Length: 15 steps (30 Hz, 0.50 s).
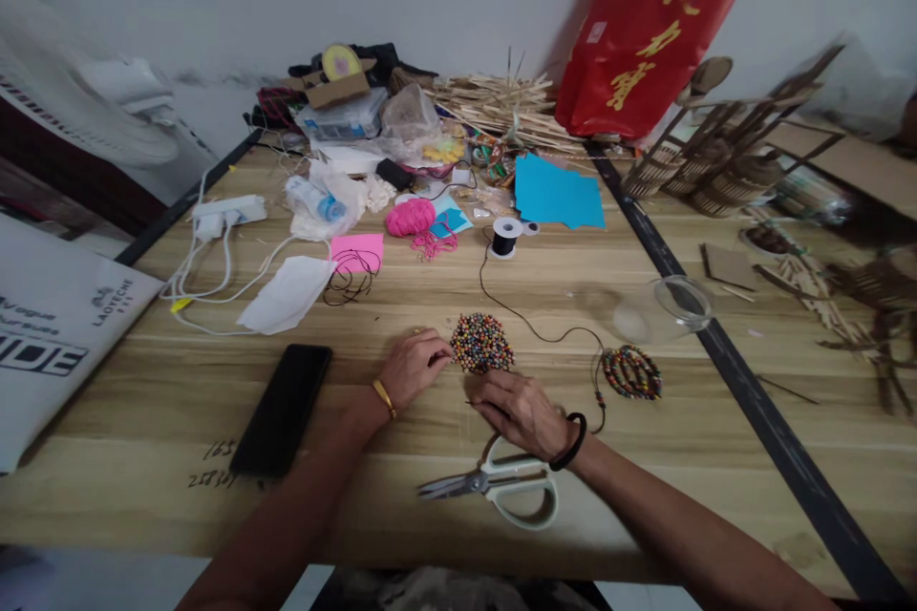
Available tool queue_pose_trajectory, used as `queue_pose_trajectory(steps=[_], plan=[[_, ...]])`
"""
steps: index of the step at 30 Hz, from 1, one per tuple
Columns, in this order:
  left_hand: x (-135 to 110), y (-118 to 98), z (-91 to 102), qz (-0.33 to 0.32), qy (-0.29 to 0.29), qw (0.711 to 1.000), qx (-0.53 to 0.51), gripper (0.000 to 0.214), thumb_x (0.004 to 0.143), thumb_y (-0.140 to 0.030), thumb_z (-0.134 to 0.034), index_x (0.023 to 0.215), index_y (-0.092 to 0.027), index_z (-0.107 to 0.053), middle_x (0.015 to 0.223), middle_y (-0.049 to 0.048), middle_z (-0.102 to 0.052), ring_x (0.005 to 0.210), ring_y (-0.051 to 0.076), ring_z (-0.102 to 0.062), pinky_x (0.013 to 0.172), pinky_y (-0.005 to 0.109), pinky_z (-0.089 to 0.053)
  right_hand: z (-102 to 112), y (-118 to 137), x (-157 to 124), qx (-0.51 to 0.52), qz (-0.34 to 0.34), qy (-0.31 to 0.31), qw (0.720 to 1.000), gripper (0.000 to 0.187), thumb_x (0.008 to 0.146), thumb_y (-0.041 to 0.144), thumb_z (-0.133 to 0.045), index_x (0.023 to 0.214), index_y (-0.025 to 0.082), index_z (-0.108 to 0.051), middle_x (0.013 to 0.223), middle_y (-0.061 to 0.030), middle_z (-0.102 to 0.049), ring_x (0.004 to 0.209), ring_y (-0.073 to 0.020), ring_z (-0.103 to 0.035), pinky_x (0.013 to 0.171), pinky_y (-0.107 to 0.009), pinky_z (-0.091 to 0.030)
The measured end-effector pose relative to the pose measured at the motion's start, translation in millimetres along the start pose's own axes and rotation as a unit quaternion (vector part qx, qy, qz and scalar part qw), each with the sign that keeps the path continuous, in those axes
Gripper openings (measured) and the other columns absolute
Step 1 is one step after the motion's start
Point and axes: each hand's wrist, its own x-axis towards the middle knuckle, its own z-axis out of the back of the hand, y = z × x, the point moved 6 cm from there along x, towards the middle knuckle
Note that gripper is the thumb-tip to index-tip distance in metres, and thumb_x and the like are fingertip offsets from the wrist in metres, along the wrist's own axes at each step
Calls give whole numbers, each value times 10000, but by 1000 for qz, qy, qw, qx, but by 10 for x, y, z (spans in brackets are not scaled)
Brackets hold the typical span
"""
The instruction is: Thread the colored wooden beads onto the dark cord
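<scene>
A pile of small multicoloured beads (482, 344) lies on the wooden table between my two hands. My left hand (415, 368) is at the pile's left edge, thumb and fingertips together; whatever they may hold is too small to make out. Just below the pile, my right hand (522, 409) pinches a thin black cord, its tip sticking out to the left. That cord (548, 340) runs from a spool (505, 237) and curves round on the right, where a few beads (600, 398) are threaded. Finished-looking beaded strands (631, 372) lie coiled to the right.
Scissors (491, 485) with pale handles lie below my right hand. A black phone (282, 410) is at the left. Clear jar (666, 307) stands to the right. Pink yarn (411, 218), blue paper (559, 191) and a power strip (229, 213) sit farther back.
</scene>
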Motion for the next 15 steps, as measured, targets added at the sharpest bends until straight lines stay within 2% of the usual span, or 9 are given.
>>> queue_pose_trajectory(steps=[8,15], plan=[[21,86,63,12,-12,998,-55,120,793,-102,-565,800,-151,-674,780,35,-638,731,138,-572,694,247,-434,-6,-8,-4,11,1,1,1000,132,935,189,-460,873,182,-576,841,-53,-603,759,-158,-567,654,-253,-439],[29,76,50,23,-16,998,-54,96,799,-122,-578,778,-150,-668,775,37,-626,728,145,-557,707,254,-427,6,1,6,12,1,-7,1000,148,938,189,-453,857,181,-576,819,-52,-593,740,-154,-557,641,-249,-434]])
